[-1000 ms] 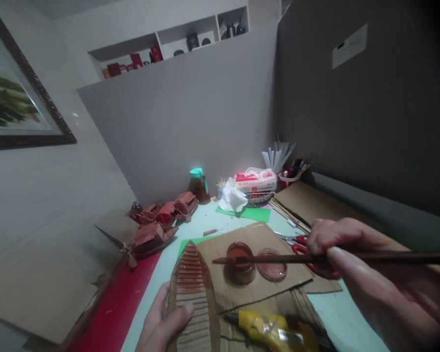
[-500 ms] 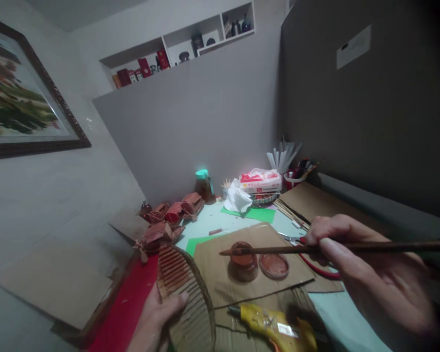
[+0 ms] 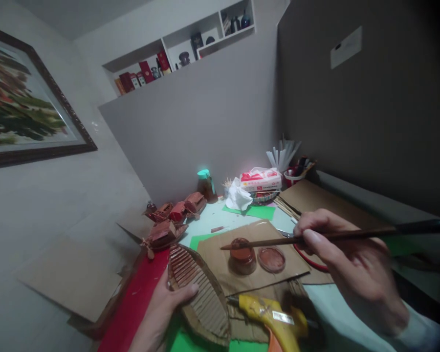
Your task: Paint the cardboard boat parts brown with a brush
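The left hand (image 3: 168, 300) grips the ribbed cardboard hull (image 3: 200, 291) at its edge, thumb pressed on top, low over the table. The right hand (image 3: 346, 264) pinches a brush (image 3: 315, 237) between thumb and fingers, its tip over the paint jar (image 3: 242, 255)

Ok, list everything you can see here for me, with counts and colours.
cardboard hull: one, brown, ribbed, held at lower centre
brush: one, dark, held across the middle
paint pot: one, red-brown, open, centre
lid: one, red-brown, right of pot
glue gun: one, yellow, near edge
scissors: one, red handles, right of lid
model boats: several, red-brown, back left
jar: one, teal lid, at the back
tissue pack: one, white and red, at the back
framed picture: one, dark frame, far left
left hand: grips hull
right hand: grips brush
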`<move>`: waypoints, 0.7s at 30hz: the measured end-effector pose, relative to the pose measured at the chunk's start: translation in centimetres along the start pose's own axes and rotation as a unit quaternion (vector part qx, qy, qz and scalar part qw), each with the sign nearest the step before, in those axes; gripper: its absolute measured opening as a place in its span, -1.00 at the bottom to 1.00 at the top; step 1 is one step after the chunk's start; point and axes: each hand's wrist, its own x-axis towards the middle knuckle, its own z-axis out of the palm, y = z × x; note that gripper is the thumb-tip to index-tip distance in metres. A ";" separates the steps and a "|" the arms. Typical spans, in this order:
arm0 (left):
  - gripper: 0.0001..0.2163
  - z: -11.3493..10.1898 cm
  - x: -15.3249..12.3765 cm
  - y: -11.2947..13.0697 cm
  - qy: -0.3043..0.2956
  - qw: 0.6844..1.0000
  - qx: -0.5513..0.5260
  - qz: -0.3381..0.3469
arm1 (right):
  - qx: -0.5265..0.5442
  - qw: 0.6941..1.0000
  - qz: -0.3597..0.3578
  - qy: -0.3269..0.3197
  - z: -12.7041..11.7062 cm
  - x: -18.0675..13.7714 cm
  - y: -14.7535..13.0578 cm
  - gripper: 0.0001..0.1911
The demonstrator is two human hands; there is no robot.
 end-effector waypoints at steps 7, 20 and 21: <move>-0.13 -3.1 1.0 0.4 0.089 0.983 0.163 0.004 | 0.019 0.999 0.008 0.027 0.2 0.3 -0.9 -0.71; -0.47 -6.0 0.4 6.4 0.072 0.981 0.135 0.117 | 0.012 0.996 0.055 0.076 0.8 -0.1 0.5 -0.63; -0.47 -5.8 0.3 7.2 0.044 0.989 0.089 0.110 | 0.012 0.995 0.056 0.076 0.7 -0.2 0.8 -0.64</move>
